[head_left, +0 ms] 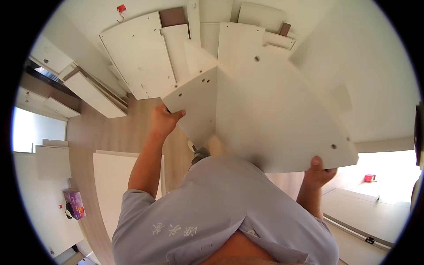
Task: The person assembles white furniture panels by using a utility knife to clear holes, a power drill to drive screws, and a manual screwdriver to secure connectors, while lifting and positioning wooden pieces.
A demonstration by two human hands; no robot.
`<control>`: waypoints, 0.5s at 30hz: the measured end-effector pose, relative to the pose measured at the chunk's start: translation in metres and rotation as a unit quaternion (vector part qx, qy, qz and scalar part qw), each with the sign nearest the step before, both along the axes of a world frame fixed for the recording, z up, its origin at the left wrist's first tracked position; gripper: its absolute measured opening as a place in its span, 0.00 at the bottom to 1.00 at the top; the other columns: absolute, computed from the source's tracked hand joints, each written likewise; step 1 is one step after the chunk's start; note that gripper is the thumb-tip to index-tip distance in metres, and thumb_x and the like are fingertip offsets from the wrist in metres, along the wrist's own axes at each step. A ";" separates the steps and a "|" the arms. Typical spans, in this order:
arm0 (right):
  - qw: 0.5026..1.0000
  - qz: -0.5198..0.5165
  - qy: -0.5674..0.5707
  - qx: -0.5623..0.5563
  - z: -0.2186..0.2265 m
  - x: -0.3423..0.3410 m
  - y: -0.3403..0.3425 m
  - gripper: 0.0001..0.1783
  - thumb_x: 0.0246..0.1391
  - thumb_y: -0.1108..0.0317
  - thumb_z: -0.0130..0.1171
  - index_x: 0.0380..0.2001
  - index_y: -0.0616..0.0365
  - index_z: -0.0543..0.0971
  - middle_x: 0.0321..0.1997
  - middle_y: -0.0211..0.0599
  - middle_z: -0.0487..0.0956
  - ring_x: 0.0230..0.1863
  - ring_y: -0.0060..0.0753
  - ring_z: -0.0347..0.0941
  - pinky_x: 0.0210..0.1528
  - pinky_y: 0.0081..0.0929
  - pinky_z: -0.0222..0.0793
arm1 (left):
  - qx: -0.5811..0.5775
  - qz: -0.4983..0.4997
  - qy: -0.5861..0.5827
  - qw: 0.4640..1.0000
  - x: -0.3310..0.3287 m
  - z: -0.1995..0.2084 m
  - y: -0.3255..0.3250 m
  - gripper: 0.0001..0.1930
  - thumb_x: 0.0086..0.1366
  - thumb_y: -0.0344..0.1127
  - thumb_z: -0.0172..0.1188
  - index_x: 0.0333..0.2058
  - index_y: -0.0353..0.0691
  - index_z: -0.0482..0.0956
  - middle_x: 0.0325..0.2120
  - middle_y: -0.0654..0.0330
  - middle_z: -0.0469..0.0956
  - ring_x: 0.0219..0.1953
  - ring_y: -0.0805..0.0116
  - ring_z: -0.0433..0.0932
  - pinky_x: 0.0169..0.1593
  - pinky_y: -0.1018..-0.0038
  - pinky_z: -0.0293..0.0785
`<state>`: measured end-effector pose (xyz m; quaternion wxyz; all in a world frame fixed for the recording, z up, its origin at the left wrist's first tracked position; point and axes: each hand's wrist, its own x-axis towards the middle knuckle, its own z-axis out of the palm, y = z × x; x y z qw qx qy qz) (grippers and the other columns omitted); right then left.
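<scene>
Both hands hold up a pair of white furniture panels that meet at a corner, drilled with dark round holes. My left hand point(164, 120) is closed on the outer left edge of the smaller panel point(196, 106), thumb over its face. At the lower right corner of the larger panel point(282, 110), my right hand point(317, 176) grips the edge with the thumb on top and fingers underneath. The larger panel slants up and away in front of my body. Whether the two panels are fastened or only touching, I cannot tell.
Several white boards point(139, 62) lean against the far wall, some with brown pieces point(172, 17). More boards point(95, 92) lean at the left. A white panel point(115, 176) lies beside me above the wood floor point(84, 132). A purple box point(73, 204) rests on a white surface.
</scene>
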<state>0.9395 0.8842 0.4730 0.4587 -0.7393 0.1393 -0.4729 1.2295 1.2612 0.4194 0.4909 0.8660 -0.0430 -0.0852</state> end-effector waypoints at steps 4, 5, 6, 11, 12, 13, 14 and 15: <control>0.989 0.091 0.114 -0.014 0.012 0.064 0.035 0.36 0.52 0.50 0.78 0.52 0.67 0.77 0.48 0.34 0.82 0.49 0.30 0.77 0.53 0.28 0.72 | -0.058 0.033 0.017 0.998 0.033 -0.064 0.040 0.18 0.54 0.30 0.74 0.44 0.31 0.85 0.36 0.52 0.88 0.36 0.67 0.86 0.41 0.68 0.81; 0.984 0.114 0.137 -0.009 0.019 0.080 0.041 0.23 0.53 0.63 0.77 0.47 0.66 0.82 0.45 0.34 0.84 0.46 0.29 0.78 0.50 0.28 0.74 | -0.033 0.029 0.055 0.997 0.044 -0.073 0.047 0.18 0.55 0.31 0.74 0.45 0.32 0.85 0.36 0.52 0.88 0.36 0.66 0.86 0.41 0.68 0.81; 0.979 0.114 0.170 0.015 0.020 0.096 0.044 0.23 0.53 0.64 0.77 0.47 0.66 0.82 0.45 0.34 0.84 0.46 0.29 0.78 0.50 0.28 0.74 | -0.008 0.030 0.096 0.995 0.053 -0.083 0.054 0.18 0.55 0.31 0.74 0.45 0.32 0.85 0.37 0.52 0.88 0.36 0.66 0.86 0.41 0.67 0.81; 0.959 0.147 0.225 0.089 0.015 0.162 0.061 0.20 0.52 0.74 0.75 0.47 0.67 0.81 0.43 0.32 0.84 0.46 0.27 0.78 0.50 0.27 0.75 | -0.030 0.034 0.083 0.996 0.058 -0.121 0.094 0.15 0.58 0.34 0.73 0.42 0.35 0.86 0.32 0.53 0.87 0.33 0.63 0.86 0.38 0.66 0.80; 0.953 0.160 0.235 0.100 0.014 0.169 0.062 0.20 0.52 0.75 0.75 0.48 0.67 0.81 0.43 0.32 0.84 0.45 0.26 0.78 0.50 0.27 0.75 | -0.029 0.022 0.072 0.997 0.058 -0.122 0.101 0.14 0.59 0.35 0.73 0.41 0.35 0.86 0.31 0.52 0.87 0.32 0.62 0.85 0.37 0.66 0.79; 0.940 0.186 0.271 0.093 0.016 0.174 0.057 0.20 0.50 0.78 0.75 0.47 0.65 0.81 0.42 0.36 0.85 0.43 0.27 0.80 0.48 0.27 0.76 | -0.029 0.010 0.061 0.998 0.057 -0.123 0.105 0.13 0.60 0.35 0.72 0.41 0.36 0.86 0.30 0.52 0.86 0.31 0.61 0.85 0.37 0.66 0.79; 0.927 0.208 0.309 0.051 0.017 0.182 0.055 0.20 0.49 0.79 0.75 0.46 0.64 0.81 0.42 0.38 0.85 0.43 0.30 0.81 0.47 0.27 0.77 | -0.017 0.003 0.065 0.998 0.057 -0.122 0.112 0.12 0.60 0.35 0.72 0.41 0.36 0.86 0.29 0.52 0.86 0.30 0.61 0.85 0.36 0.66 0.79; 0.910 0.229 0.346 0.009 0.019 0.193 0.050 0.20 0.48 0.79 0.75 0.45 0.63 0.81 0.43 0.41 0.86 0.42 0.32 0.82 0.45 0.28 0.78 | -0.005 -0.004 0.069 0.998 0.057 -0.119 0.117 0.12 0.61 0.35 0.71 0.40 0.36 0.85 0.28 0.51 0.85 0.30 0.61 0.85 0.36 0.66 0.79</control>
